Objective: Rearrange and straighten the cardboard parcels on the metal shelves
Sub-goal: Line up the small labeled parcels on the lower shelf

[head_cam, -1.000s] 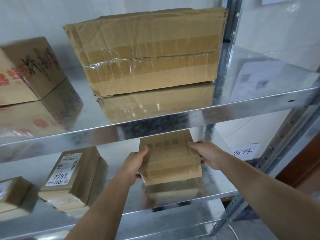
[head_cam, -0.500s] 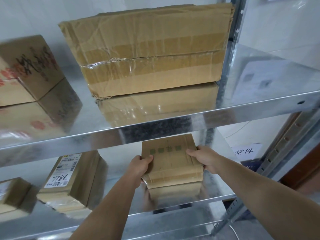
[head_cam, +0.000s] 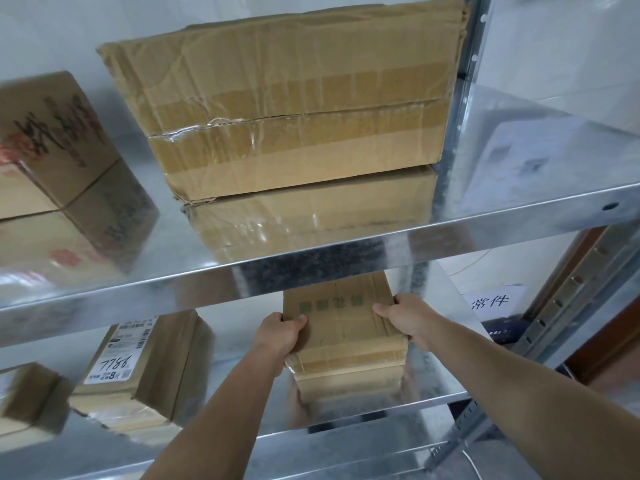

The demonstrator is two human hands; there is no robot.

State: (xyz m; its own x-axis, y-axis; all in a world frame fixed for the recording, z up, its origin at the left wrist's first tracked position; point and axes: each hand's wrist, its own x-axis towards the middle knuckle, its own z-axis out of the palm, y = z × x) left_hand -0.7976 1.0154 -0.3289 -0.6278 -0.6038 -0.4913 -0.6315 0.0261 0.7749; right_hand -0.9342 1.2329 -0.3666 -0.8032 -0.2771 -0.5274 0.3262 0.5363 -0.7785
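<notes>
A small flat cardboard parcel [head_cam: 341, 323] with green print lies on the lower metal shelf [head_cam: 429, 398], its far end tucked under the upper shelf's front edge. My left hand [head_cam: 278, 336] grips its left side and my right hand [head_cam: 403, 318] grips its right side, thumbs on top. A large taped parcel [head_cam: 287, 98] sits on the upper shelf [head_cam: 519, 209]. A parcel with a white label reading 7786 [head_cam: 145, 365] lies on the lower shelf to the left.
A printed cardboard box [head_cam: 48, 140] stands at the left of the upper shelf. A small box [head_cam: 27, 396] sits at the far left of the lower shelf. A shelf upright [head_cam: 467, 64] rises behind the big parcel. A paper sign [head_cam: 491, 301] hangs at the right.
Both hands have pushed the small parcel further back on the lower shelf, under the upper shelf's edge. My view has shifted closer.
</notes>
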